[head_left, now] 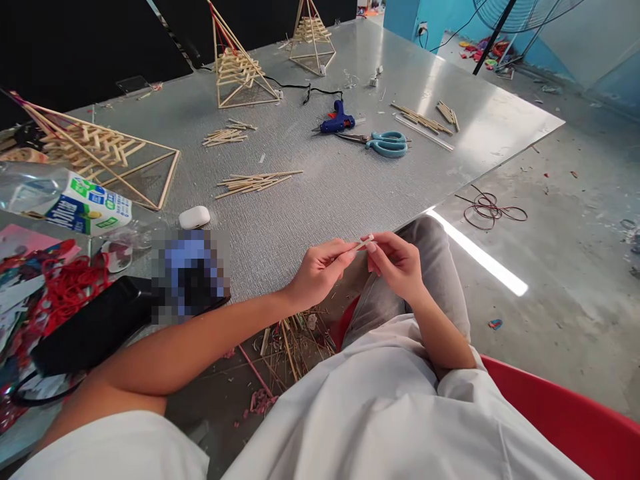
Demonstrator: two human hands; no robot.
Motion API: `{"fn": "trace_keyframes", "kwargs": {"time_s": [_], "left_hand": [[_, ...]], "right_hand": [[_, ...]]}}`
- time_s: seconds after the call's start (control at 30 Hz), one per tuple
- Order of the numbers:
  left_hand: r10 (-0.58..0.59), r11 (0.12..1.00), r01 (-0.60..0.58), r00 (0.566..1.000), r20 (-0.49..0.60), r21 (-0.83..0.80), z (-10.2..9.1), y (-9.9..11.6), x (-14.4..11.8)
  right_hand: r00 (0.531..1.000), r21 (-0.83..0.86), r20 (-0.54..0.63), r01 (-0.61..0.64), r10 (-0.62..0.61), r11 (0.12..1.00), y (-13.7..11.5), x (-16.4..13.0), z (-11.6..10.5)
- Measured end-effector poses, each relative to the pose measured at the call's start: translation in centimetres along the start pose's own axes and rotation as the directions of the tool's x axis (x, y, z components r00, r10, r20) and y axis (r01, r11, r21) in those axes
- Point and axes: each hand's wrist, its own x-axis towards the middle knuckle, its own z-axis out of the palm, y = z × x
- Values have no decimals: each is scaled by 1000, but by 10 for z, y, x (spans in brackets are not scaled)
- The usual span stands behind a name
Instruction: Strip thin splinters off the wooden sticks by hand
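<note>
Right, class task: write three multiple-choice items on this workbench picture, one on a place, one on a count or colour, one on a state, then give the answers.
1. Where do the scissors lie?
A. just right of the glue gun
B. on the floor
C. inside a pyramid

2. How many stick pyramid frames stand on the table?
A. one
B. three
C. five

3. What is the state of the small stick?
A. lying on the table
B. pinched between left hand and right hand
C. stuck in the glue gun

Answers: 1 A, they lie beside the blue gun; 2 B, one left, two at the far edge; 3 B, both hands' fingertips grip it.
</note>
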Motion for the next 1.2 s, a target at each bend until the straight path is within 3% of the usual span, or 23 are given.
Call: {"fn": "trace_keyframes", "kwargs": {"time_s": [0.2, 0.47, 0.67, 0.97, 1.2], "left_hand": [[-61, 997, 63, 997, 54, -45, -3, 1, 2], [29, 995, -31, 999, 24, 93, -2, 10, 1], [20, 995, -21, 1000, 5, 99, 2, 10, 1], [-147, 987, 150, 987, 59, -57, -5, -4, 3], [-128, 992, 129, 989, 70, -7, -6, 2, 2]], "right_hand": [[997, 82, -41, -67, 70, 994, 5, 3, 3], [998, 38, -19, -57, 58, 998, -3, 1, 1], [997, 151, -34, -67, 73, 986, -2, 0, 6], [989, 242, -24, -138, 148, 960, -2, 6, 5], [992, 233, -4, -125, 130, 964, -4, 5, 6]]}}
